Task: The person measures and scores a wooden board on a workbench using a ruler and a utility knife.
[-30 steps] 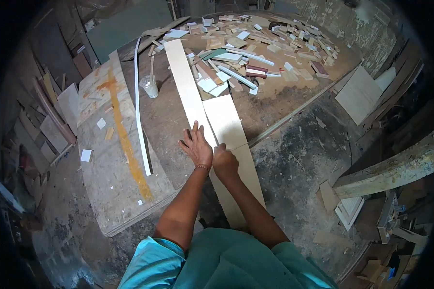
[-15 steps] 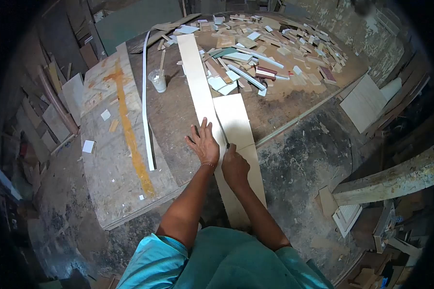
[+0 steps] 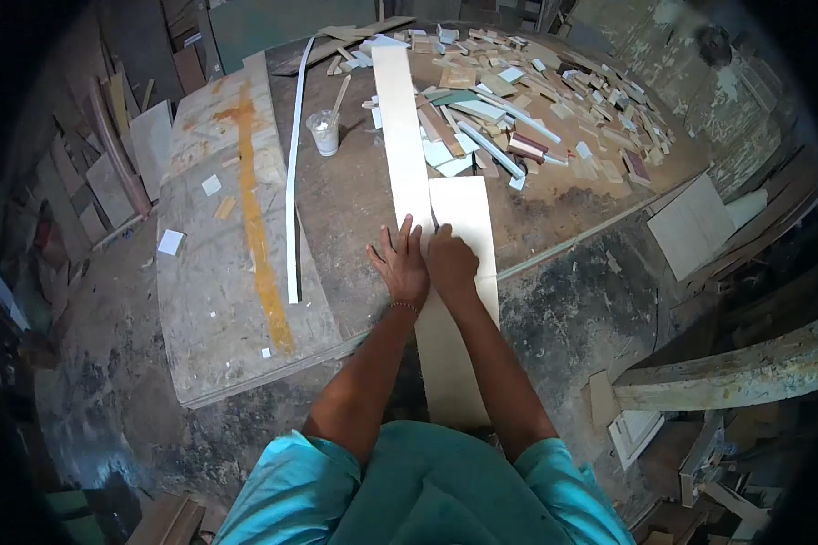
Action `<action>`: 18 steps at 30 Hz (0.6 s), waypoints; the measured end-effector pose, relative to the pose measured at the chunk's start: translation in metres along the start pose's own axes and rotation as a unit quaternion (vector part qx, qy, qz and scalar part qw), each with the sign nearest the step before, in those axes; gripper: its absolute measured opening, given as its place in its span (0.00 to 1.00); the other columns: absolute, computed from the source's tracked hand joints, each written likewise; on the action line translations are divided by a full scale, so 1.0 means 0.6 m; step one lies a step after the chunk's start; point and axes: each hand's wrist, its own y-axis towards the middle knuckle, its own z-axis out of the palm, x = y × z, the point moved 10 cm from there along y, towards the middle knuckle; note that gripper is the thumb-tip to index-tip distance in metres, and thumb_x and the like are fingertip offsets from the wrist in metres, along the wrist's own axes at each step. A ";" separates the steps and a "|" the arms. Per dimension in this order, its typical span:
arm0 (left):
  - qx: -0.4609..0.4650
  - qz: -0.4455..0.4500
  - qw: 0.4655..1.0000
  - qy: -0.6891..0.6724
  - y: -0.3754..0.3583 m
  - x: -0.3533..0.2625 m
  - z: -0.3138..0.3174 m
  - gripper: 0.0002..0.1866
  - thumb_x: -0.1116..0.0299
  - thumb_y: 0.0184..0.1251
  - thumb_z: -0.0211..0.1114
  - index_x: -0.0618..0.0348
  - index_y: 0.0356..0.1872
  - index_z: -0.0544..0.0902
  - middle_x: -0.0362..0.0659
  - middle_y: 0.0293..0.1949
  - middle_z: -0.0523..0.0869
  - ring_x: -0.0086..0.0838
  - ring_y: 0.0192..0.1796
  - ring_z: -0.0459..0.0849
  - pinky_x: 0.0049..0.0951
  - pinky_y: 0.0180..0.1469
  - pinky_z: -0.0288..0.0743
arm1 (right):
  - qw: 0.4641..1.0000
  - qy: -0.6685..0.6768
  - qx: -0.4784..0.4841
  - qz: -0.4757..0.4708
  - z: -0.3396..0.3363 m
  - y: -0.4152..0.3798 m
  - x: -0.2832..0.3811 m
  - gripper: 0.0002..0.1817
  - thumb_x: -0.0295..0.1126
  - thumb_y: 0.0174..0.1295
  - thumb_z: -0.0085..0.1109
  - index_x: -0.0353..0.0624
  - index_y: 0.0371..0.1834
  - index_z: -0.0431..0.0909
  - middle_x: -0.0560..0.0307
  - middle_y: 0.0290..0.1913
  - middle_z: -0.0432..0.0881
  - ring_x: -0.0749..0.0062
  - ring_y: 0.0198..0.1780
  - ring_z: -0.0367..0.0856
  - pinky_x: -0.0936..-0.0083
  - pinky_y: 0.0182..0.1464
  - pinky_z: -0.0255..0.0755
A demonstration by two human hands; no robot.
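A long pale strip (image 3: 402, 127) lies over a wider pale board (image 3: 463, 218) that reaches past the table's near edge. My left hand (image 3: 404, 265) rests on the strip with its fingers spread. Just to its right, my right hand (image 3: 453, 259) is closed round a thin dark tool (image 3: 434, 220). The tool lies along the strip's right edge, over the wider board; its handle is hidden in the fist.
Many wood offcuts (image 3: 536, 100) cover the far right of the table. A plastic cup (image 3: 324, 136) with a stick stands left of the strip. Further left are a narrow white strip (image 3: 293, 200) and a stained panel (image 3: 218, 318).
My right hand and the tool have moved forward along the strip's edge, up beside my left hand. The whole view has shifted slightly. My left hand stays spread on the strip.
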 end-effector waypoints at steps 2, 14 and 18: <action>-0.001 -0.015 0.999 0.028 0.007 0.012 0.015 0.21 0.70 0.58 0.51 0.48 0.55 0.65 0.31 0.63 0.55 0.43 0.66 0.48 0.63 0.61 0.36 | 0.999 -0.017 0.024 0.011 0.000 -0.017 -0.001 0.11 0.36 0.59 0.43 0.39 0.32 0.69 0.48 0.23 0.78 0.57 0.25 0.81 0.65 0.26 0.75; 0.018 -0.029 0.999 0.034 0.006 0.016 0.022 0.19 0.69 0.60 0.49 0.48 0.54 0.68 0.30 0.64 0.53 0.43 0.67 0.47 0.64 0.61 0.34 | 0.997 0.029 0.065 0.028 0.024 0.028 0.009 0.15 0.39 0.61 0.40 0.36 0.35 0.69 0.42 0.27 0.78 0.50 0.32 0.80 0.58 0.32 0.73; 0.026 -0.046 0.998 0.030 0.009 0.019 0.026 0.19 0.70 0.60 0.47 0.47 0.54 0.68 0.30 0.64 0.54 0.44 0.67 0.48 0.63 0.61 0.33 | 0.990 -0.021 0.120 0.067 -0.002 -0.070 -0.019 0.12 0.36 0.59 0.41 0.37 0.33 0.69 0.47 0.26 0.79 0.55 0.29 0.81 0.63 0.29 0.74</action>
